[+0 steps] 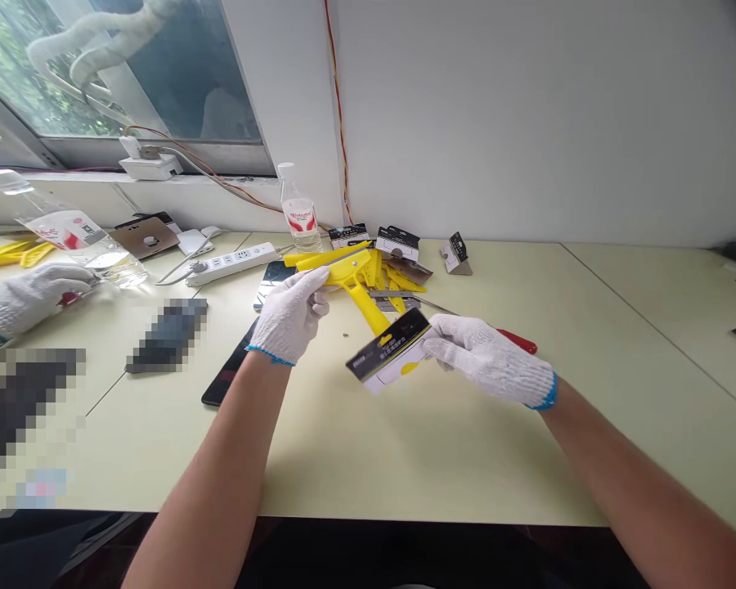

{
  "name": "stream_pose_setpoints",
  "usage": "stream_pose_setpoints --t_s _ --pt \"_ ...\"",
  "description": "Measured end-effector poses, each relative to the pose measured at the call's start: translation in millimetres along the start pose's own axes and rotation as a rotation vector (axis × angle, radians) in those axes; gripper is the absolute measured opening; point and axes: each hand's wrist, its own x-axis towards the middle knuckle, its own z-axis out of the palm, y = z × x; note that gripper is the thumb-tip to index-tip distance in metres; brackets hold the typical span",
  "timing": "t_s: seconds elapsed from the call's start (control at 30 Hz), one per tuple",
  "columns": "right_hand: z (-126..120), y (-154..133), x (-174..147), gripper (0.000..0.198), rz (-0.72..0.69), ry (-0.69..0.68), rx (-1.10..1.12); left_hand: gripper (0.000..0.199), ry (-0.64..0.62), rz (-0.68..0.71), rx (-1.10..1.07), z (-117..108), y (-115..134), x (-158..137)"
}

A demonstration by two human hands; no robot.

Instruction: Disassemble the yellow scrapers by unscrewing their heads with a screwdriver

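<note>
Both of my hands wear white knit gloves with blue cuffs. My left hand (292, 317) is closed on the head of a yellow scraper (349, 270), whose handle slants down to the right. Between the fingers of my right hand (484, 356) is a black-and-white packaging card (389, 350) with a yellow spot. The card's upper edge overlaps the low end of the scraper handle; whether they touch I cannot tell. Behind them lies a pile of yellow scraper parts (405, 282). A screwdriver with a red handle (518, 340) lies partly hidden behind my right hand.
A water bottle (300, 214) and several folded cards (398, 243) stand by the wall. A power strip (233, 263) and a black phone (230, 372) lie to the left. Another person's gloved hand (37, 298) is at far left, near a tilted bottle (77, 233).
</note>
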Motion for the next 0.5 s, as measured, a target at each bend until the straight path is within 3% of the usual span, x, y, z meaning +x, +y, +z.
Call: stream_pose_setpoints --t_s 0.1,0.27,0.33,0.4,0.5 --pt "-4.1 -5.2 -9.5 0.032 -0.048 0.071 -0.06 0.017 0.053 -0.033 -0.06 0.2 5.3 2.5" --pt "-6.5 -27.6 -23.0 0.018 -0.312 0.079 -0.193 0.011 0.212 -0.049 -0.155 -3.5 15.5 8.4" --pt "-10.8 -30.0 -25.6 0.019 -0.292 0.093 -0.179 0.012 0.237 -0.005 -0.221 -10.6 21.9 13.0" --pt "-20.9 -24.0 -20.2 0.027 -0.173 0.226 -0.125 0.013 0.235 0.054 -0.268 -17.4 27.4 16.6" --pt "-44.7 -5.5 6.7 0.041 -0.047 0.608 -0.087 0.014 0.245 0.08 -0.294 -19.7 30.6 17.6"
